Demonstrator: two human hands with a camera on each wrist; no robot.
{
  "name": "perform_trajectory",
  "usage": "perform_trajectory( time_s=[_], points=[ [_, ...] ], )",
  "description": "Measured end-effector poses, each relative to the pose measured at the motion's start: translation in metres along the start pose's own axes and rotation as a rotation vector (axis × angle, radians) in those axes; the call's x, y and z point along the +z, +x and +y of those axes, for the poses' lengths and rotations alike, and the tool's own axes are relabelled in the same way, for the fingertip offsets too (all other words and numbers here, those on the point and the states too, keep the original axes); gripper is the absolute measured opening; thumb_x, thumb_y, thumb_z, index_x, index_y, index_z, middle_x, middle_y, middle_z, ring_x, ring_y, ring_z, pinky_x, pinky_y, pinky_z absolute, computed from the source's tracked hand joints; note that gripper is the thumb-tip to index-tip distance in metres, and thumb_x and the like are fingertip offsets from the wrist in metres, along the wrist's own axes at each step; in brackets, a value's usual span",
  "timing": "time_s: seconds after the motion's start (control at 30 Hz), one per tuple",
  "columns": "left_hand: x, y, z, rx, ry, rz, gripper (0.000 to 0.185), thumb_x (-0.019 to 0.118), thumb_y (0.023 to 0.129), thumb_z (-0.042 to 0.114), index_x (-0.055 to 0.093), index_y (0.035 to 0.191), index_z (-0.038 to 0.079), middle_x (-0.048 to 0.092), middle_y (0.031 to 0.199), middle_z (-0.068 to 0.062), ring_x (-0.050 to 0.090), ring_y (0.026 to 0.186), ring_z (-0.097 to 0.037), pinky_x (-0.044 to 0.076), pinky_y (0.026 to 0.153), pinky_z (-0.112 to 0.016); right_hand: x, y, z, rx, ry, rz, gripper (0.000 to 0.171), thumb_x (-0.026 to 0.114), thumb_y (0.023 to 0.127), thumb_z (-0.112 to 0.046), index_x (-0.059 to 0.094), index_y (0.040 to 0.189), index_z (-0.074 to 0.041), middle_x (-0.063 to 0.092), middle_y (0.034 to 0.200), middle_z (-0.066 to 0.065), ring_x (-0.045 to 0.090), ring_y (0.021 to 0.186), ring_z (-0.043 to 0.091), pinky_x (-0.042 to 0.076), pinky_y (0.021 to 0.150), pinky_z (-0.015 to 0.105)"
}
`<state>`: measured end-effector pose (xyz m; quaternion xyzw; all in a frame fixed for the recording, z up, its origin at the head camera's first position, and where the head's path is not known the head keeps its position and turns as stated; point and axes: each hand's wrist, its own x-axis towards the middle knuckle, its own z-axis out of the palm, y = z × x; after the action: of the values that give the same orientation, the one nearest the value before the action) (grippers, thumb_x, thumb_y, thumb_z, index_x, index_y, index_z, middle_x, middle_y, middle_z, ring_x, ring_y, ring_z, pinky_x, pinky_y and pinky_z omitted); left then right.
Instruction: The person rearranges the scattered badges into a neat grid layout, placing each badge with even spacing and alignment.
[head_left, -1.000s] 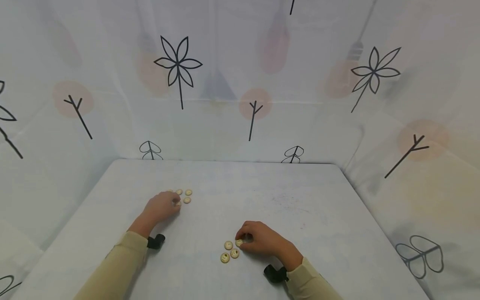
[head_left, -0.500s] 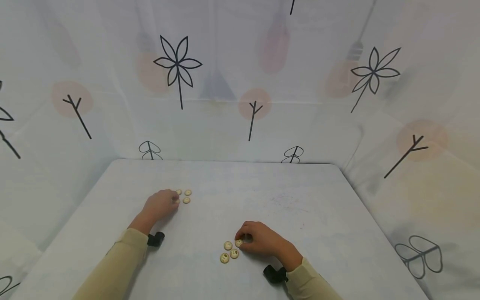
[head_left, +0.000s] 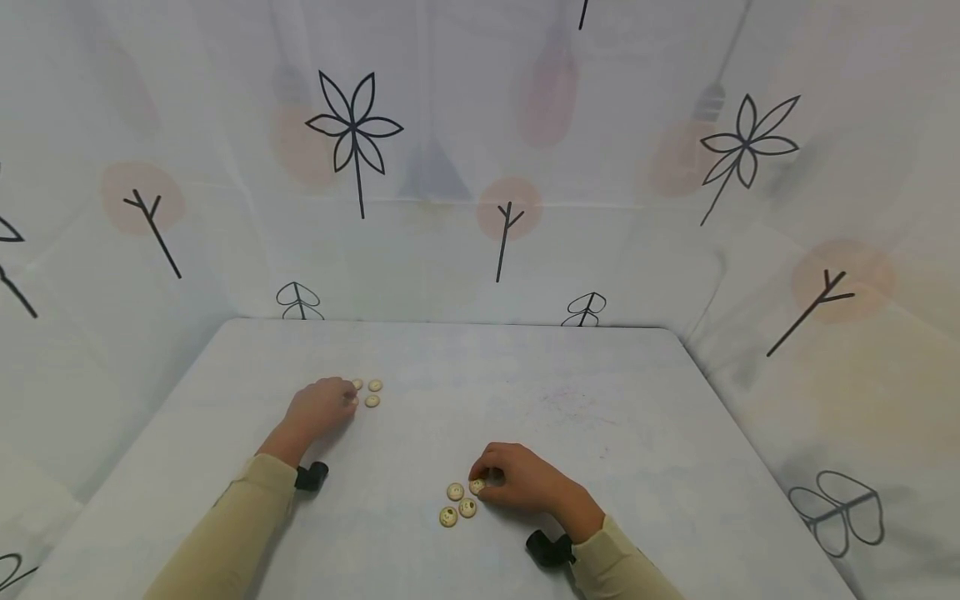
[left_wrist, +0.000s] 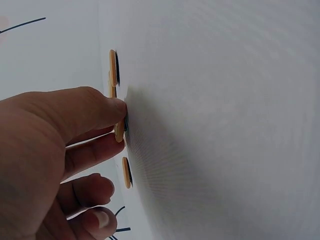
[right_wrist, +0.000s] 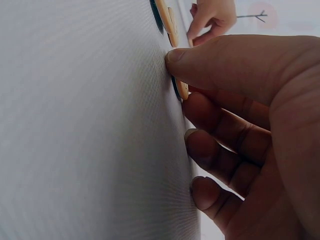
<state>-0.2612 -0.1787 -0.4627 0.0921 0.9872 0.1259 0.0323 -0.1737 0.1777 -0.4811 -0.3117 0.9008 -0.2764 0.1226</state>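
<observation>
At the far left of the table, my left hand (head_left: 321,410) pinches a small round wooden disc (left_wrist: 119,131) on edge of the group, between thumb and fingers at the tabletop. Beside its fingertips lie more pale discs, among them one at the right rear (head_left: 375,385) and one in front of that (head_left: 372,401); the hand covers part of the group. Nearer the front, my right hand (head_left: 525,479) pinches a similar disc (head_left: 477,487) by its edges, thumb in front. Left of it sit a disc (head_left: 455,492) and two others (head_left: 468,507), their faces printed with dark marks.
Both groups lie on a white table (head_left: 615,467) with rounded far corners. A patterned white cloth (head_left: 435,258) stands behind and along its sides. Each wrist wears a black camera mount, the left one (head_left: 312,477) and the right one (head_left: 549,548) close over the tabletop.
My left hand has shifted slightly left and away, covering the leftmost disc that showed earlier. My right hand and its group of discs stay in place.
</observation>
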Motion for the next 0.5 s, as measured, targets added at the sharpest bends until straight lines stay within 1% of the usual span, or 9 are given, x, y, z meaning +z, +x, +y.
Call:
perform_trajectory(
  time_s=[0.27,0.5],
  points=[
    [-0.0004,-0.0002,-0.0002,0.000,0.003,0.003,0.029,0.058,0.091,0.020,0.068,0.114,0.006,0.067,0.117,-0.015,0.061,0.113,-0.037,0.048,0.094,-0.052,-0.0007,-0.0004,-0.0014,-0.012,-0.006,0.007,0.016,0.070,0.087,-0.028,0.071,0.103,-0.028,0.060,0.096,-0.018,0.053,0.086,-0.002,0.048,0.080,0.021],
    [-0.0014,-0.0015,0.0011,-0.009,0.000,-0.010,0.029,0.059,0.090,0.020,0.068,0.114,0.006,0.068,0.116,-0.015,0.061,0.113,-0.036,0.048,0.093,-0.052,-0.0013,-0.0010,-0.0019,-0.013,-0.003,0.005,0.016,0.069,0.088,-0.028,0.071,0.103,-0.028,0.061,0.097,-0.018,0.053,0.086,-0.002,0.048,0.080,0.021]
  ],
)
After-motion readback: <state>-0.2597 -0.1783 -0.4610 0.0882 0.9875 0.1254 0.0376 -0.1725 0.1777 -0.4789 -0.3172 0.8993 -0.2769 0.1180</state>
